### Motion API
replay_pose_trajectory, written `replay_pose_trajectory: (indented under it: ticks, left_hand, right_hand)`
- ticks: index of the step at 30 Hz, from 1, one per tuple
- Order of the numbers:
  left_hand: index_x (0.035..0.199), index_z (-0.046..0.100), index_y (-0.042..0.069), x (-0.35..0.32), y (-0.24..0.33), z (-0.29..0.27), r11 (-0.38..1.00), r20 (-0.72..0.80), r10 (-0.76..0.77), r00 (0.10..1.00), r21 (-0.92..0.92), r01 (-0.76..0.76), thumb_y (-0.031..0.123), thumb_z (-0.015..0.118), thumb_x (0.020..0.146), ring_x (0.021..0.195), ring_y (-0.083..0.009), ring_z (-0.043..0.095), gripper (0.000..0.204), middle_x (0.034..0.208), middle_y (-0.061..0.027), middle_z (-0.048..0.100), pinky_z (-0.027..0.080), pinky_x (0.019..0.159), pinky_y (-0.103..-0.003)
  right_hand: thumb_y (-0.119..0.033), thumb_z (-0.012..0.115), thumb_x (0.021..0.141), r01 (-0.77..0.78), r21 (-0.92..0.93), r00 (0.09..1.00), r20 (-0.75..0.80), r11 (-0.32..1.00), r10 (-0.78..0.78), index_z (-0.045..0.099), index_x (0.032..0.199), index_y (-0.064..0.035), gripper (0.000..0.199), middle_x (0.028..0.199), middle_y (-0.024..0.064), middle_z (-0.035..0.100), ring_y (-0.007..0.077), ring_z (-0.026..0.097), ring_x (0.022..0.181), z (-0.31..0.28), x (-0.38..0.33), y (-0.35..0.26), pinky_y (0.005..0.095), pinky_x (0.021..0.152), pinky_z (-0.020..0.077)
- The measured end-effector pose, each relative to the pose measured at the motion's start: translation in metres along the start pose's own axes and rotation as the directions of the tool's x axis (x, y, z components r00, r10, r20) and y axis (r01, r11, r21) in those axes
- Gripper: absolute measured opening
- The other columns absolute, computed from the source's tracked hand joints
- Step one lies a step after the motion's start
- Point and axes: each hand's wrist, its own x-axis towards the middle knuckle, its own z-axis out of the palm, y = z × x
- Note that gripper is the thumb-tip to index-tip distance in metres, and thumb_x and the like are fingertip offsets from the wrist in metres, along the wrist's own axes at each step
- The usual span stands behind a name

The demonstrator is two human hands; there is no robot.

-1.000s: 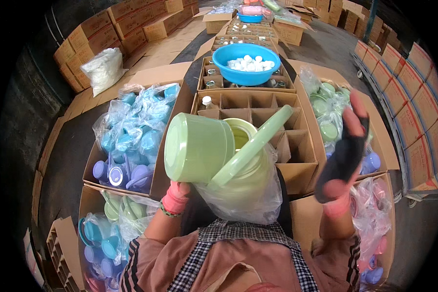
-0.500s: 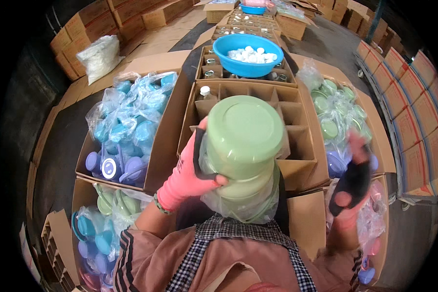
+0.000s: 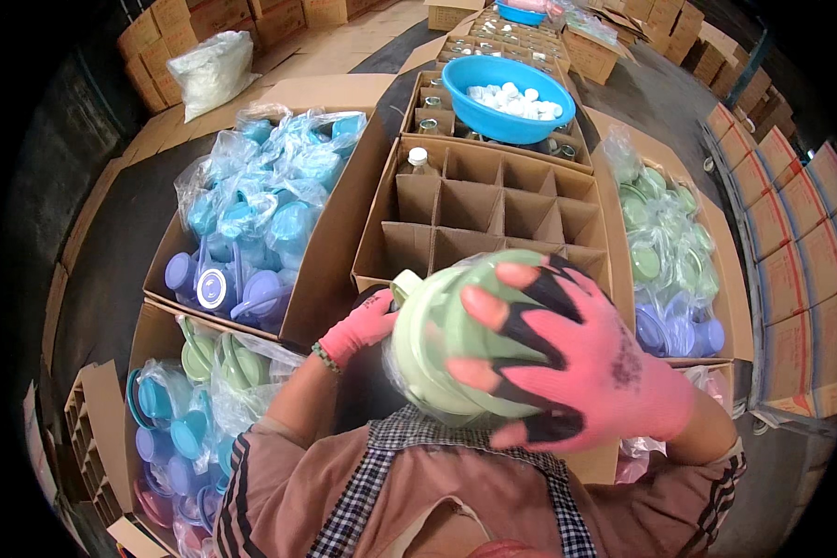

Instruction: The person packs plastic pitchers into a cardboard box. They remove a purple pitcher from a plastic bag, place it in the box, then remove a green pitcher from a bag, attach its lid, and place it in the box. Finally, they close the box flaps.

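A light-green plastic lidded container (image 3: pixel 437 344), partly wrapped in clear film, is tilted in front of my chest. A small handle-like loop shows at its upper left. My right hand (image 3: pixel 586 363), in a pink and black glove with bare fingertips, lies across its lid with the fingers spread around it. On the container's left side is my left hand (image 3: pixel 363 325), gloved in pink, its fingers partly hidden behind the container. Just beyond stands a divided carton (image 3: pixel 474 200), with a capped clear bottle (image 3: pixel 418 163) in its far left cell.
A blue basin (image 3: pixel 456 93) of white caps rests on a carton of bottles ahead. Cartons of bagged blue and purple containers (image 3: pixel 288 223) stand left, bagged green ones (image 3: pixel 646 265) right. Mixed-colour containers (image 3: pixel 186 432) fill a nearer left carton. Stacked boxes (image 3: pixel 790 251) line the right.
My right hand has come from the right-hand cartons onto the green container's lid. The container has been lowered and tilted, and my left hand has slid lower on its left side.
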Motion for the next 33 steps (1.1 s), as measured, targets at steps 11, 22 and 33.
replay_pose_trajectory:
  ticks: [11, 22, 33]
  left_hand:
    - [0.098, 0.051, -0.002, 0.031, 0.068, 0.053, 0.894, -0.291, 0.420, 0.860, 0.294, -0.337, 0.023, 0.061, 0.077, 0.082, -0.0324, 0.054, 0.034, 0.087, -0.0181, 0.056, 0.043, 0.072, -0.035]
    - [0.090, 0.051, -0.001, 0.028, 0.085, 0.058, 0.892, -0.192, 0.435, 0.880, 0.222, -0.393, 0.019, 0.065, 0.072, 0.077, -0.0347, 0.052, 0.031, 0.083, -0.0177, 0.053, 0.043, 0.066, -0.036]
    - [0.098, 0.047, -0.004, 0.023, 0.090, 0.058, 0.874, -0.249, 0.404, 0.880, 0.388, -0.292, 0.015, 0.065, 0.070, 0.082, -0.0359, 0.053, 0.038, 0.091, -0.0213, 0.053, 0.044, 0.069, -0.038]
  right_hand:
    - [-0.052, 0.068, 0.059, -0.793, 0.043, 0.607, 0.128, 0.608, 0.784, 0.024, 0.129, 0.0015, 0.099, 0.129, 0.0207, 0.029, 0.0345, 0.028, 0.121, -0.021, -0.099, -0.010, 0.0402, 0.098, 0.0241]
    - [-0.054, 0.062, 0.063, -0.429, 0.029, 0.903, 0.049, 0.903, 0.427, 0.030, 0.125, -0.0026, 0.086, 0.121, 0.0244, 0.033, 0.0415, 0.039, 0.106, -0.009, -0.160, -0.003, 0.0495, 0.089, 0.0318]
    - [-0.058, 0.033, 0.083, -0.990, 0.140, 0.085, 0.453, 0.023, 0.887, 0.038, 0.116, 0.0008, 0.067, 0.088, 0.0132, 0.052, 0.0216, 0.050, 0.085, -0.022, -0.122, 0.016, 0.0325, 0.079, 0.0385]
